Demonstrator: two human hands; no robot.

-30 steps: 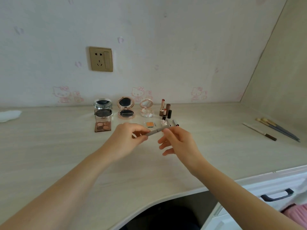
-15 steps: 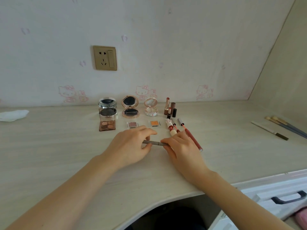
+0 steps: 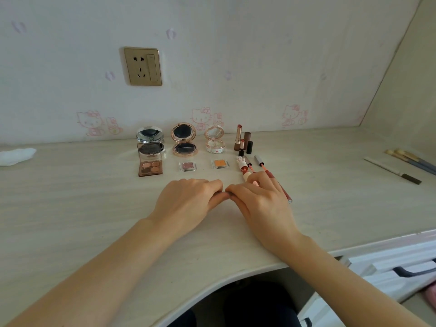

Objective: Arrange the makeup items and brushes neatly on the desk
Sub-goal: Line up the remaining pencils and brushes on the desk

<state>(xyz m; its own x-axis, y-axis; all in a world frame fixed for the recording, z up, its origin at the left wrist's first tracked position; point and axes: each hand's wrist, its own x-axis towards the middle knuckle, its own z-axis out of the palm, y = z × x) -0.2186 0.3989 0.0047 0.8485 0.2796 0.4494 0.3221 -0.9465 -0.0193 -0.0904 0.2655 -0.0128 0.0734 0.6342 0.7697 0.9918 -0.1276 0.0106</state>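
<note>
My left hand (image 3: 188, 201) and my right hand (image 3: 262, 201) rest low on the desk (image 3: 70, 208), fingertips meeting. Both pinch a thin grey pencil (image 3: 231, 197), of which only a dark sliver shows. Behind them stands a row: a silver compact (image 3: 150, 135), a gold compact (image 3: 183, 138), a pink compact (image 3: 214, 140) and upright lipsticks (image 3: 243, 141). In front lie an eyeshadow palette (image 3: 150, 167), two small pans (image 3: 188, 166), a bunny tube (image 3: 241, 165) and lip gloss tubes (image 3: 259, 160). My right fingers partly cover the gloss tubes.
Brushes (image 3: 410, 161) and a white pencil (image 3: 391, 170) lie at the far right near the slanted wall. A tissue (image 3: 16, 155) sits at the far left. A wall socket (image 3: 142, 66) is above the compacts. A drawer handle (image 3: 412, 271) shows at lower right.
Both hands have come down from mid-air to the desk with the grey pencil and closed together, so the pencil is now almost hidden under the fingers.
</note>
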